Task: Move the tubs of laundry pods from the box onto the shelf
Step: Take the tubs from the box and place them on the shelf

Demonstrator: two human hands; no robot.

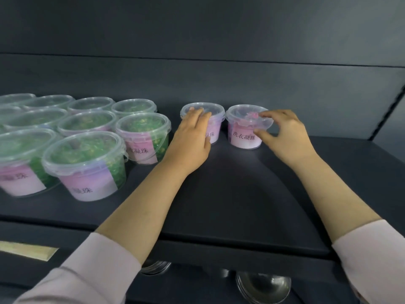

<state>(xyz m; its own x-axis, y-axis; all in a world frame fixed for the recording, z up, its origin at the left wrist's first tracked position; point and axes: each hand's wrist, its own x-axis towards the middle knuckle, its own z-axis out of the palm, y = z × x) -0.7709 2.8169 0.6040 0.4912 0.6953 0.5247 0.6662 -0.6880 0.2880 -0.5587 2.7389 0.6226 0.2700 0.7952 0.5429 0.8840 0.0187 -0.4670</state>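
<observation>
Tubs (87,167): clear plastic, clear lids, pink labels, green contents.

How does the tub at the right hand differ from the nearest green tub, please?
The right tub holds pink contents, the nearest green tub green. The right hand pinches the right tub's rim; the green tub is untouched, nearer the front. Both have clear lids, pink labels.

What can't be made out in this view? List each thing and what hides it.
Label of the left pink tub: in the head view the left hand covers all but its last characters.
The far-left green tubs: cut off by the left frame edge and blurred.
The metal bowls: mostly hidden beneath the front of the shelf.
The box: outside the frame.
</observation>
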